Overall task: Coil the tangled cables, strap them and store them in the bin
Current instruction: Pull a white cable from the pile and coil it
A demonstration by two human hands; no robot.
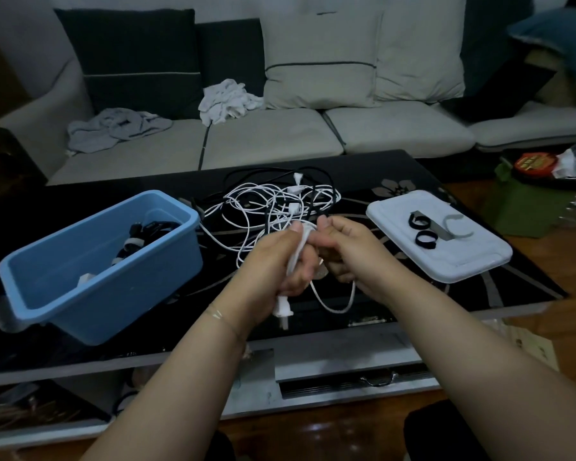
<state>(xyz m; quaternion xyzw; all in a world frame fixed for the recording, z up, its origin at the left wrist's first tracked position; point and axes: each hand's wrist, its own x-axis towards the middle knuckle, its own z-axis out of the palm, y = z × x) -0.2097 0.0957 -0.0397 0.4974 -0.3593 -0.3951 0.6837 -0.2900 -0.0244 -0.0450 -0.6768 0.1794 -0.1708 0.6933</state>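
Left hand (280, 261) gripped folded white cable (296, 251), plug (281, 311) dangling; right hand (343, 251) pinched it too, apparently. Tangle (273, 204) lay behind on glossy black table (413, 181), beside smooth blue plastic bin (113, 294). No legible writing.

Bare forearms, no sleeves; thin bracelet (221, 316) on the left wrist.

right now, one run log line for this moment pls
stage: coiling | left hand: holds white cable | right hand: pinches it | blue bin: some cables stored | straps: on lid
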